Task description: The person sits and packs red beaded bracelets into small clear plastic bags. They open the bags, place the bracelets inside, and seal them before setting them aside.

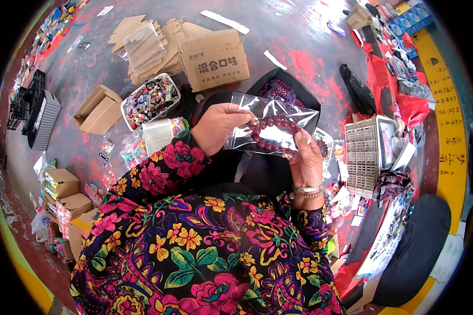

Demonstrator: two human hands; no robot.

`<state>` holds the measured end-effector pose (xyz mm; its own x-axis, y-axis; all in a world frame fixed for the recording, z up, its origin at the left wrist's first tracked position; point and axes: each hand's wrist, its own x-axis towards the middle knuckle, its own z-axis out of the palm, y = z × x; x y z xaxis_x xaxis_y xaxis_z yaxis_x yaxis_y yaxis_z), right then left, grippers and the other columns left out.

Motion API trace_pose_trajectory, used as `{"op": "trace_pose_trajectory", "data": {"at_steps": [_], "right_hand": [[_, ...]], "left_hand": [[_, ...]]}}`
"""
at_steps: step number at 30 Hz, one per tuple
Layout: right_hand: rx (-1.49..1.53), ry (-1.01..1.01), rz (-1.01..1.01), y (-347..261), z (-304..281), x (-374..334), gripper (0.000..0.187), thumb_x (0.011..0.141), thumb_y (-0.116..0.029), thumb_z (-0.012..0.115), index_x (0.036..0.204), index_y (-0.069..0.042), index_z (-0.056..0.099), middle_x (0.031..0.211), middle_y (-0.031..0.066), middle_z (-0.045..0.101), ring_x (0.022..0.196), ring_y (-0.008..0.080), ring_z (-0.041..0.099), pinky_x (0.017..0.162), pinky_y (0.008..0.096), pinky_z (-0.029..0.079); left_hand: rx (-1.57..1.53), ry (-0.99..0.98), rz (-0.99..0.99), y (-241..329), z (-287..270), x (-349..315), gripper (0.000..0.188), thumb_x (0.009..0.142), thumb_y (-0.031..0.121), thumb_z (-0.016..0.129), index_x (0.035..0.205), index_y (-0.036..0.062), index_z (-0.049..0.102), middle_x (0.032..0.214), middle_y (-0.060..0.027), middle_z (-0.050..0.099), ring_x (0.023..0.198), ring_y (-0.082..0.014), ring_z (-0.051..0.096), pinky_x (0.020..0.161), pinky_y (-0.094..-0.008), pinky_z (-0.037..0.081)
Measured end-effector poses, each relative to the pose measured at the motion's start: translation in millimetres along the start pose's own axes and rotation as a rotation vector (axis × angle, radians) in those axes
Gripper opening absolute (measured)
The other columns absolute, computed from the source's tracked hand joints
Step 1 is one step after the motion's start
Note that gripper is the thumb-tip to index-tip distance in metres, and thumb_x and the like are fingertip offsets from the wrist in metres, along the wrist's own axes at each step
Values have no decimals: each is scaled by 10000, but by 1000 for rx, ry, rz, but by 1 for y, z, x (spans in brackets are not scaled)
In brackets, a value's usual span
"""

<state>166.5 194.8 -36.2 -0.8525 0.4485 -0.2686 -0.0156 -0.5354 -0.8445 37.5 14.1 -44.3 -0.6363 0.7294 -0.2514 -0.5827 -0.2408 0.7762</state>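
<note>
My left hand (219, 126) pinches the upper left side of a clear plastic bag (270, 104), which is held out flat over my lap. A dark red bead bracelet (281, 123) forms a loop against the bag; glare hides whether all of it lies inside. At the loop's right end my right hand (306, 160) is closed, its thumb on the beads and the bag's edge. Two bracelets circle my right wrist. Just beyond the bag, a black-lined container (306, 94) holds more dark red beaded pieces.
Left of my hands stands a white basket (160, 111) of small colourful items, beside an opened carton (98, 109). A closed cardboard box (214, 60) and flattened cardboard (171, 34) lie farther off. On the right is a cream plastic crate (361, 157), with red sheeting (412, 109) behind it.
</note>
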Motion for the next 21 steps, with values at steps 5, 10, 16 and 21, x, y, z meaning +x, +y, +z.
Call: {"op": "trace_pose_trajectory", "data": {"at_steps": [5,10,16,21], "right_hand": [[10,-69,30,-3,5,-3,235,866,-199,587,1028,-30,570,919,97,652,845,192,636,626,250,507],[-40,-80,35,0,5,-3,217,882,-221,563,1006,-43,565,913,102,652,813,201,643,585,247,493],[-19,-38,57,2,3,-2,209,894,-212,542,1000,-32,560,928,104,641,809,213,645,573,245,492],[25,38,22,-2,2,-3,183,897,-185,536,992,-30,559,901,95,645,776,225,654,540,244,496]], "left_hand": [[-58,110,-12,3,7,-5,114,834,89,550,895,2,590,913,-105,630,843,-193,616,748,-325,517],[-56,41,-12,3,4,-3,129,805,76,493,865,3,581,911,-119,614,857,-198,602,783,-347,512],[-40,8,-23,-4,-1,-4,160,799,52,497,921,-4,584,916,-101,609,863,-181,594,792,-344,511],[-94,55,-135,-1,0,-4,168,807,64,559,972,28,567,888,-63,605,817,-168,611,749,-323,519]]}}
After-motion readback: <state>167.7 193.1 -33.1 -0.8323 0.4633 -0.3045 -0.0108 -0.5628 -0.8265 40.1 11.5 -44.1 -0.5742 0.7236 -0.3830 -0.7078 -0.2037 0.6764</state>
